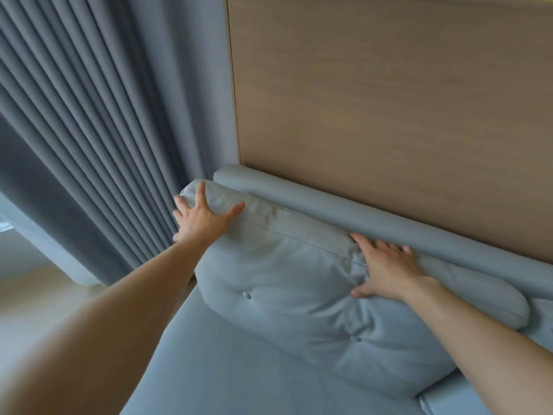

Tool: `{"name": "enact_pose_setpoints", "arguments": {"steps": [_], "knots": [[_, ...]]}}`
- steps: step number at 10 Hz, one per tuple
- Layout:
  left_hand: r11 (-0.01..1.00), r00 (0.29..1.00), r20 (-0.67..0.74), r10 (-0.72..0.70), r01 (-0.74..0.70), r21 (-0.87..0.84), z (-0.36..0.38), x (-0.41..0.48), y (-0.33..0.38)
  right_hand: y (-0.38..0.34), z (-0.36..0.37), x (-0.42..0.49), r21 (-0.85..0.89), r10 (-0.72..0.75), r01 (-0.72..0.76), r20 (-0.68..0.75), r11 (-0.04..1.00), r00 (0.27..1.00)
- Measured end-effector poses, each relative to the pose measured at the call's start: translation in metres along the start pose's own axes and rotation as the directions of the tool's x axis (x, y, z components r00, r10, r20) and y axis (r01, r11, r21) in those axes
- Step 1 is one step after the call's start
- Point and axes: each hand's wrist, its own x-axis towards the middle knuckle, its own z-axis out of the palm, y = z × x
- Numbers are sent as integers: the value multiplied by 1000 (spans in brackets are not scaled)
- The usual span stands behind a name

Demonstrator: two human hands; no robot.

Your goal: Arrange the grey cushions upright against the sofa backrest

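Note:
A large grey tufted cushion [287,283] stands upright on the sofa seat [215,375], leaning against the rounded grey backrest [359,214]. My left hand [200,220] lies flat with fingers spread on the cushion's upper left corner. My right hand [386,265] presses flat on the cushion's top edge toward the right, its fingertips touching the backrest. Neither hand grips the fabric. A second cushion's edge [541,319] shows at the far right, mostly out of frame.
A wooden wall panel [389,100] rises behind the backrest. Pleated grey curtains [89,145] hang at the left, close to the sofa's end. Pale floor [27,295] shows at lower left.

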Motion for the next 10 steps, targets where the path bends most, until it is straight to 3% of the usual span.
{"name": "enact_pose_setpoints", "arguments": {"steps": [2,4,6,8,9,10], "knots": [[976,997,80,-9,26,-216,8,30,3,6,4,-6,-4,-24,24,-84,1000,996],[962,999,33,41,-31,-270,29,23,8,25,-5,-22,-5,-18,17,-130,1000,991],[959,999,-19,35,-39,-281,56,10,13,39,1,-27,37,31,-27,-99,999,995],[977,999,33,-5,12,-214,45,5,11,31,6,-41,39,73,-70,-93,997,993],[991,984,-123,133,-131,25,48,-36,27,39,3,-76,111,117,-105,-116,988,986],[816,821,-53,568,-553,171,64,-108,46,49,1,-133,176,189,-150,-229,973,955]]}}
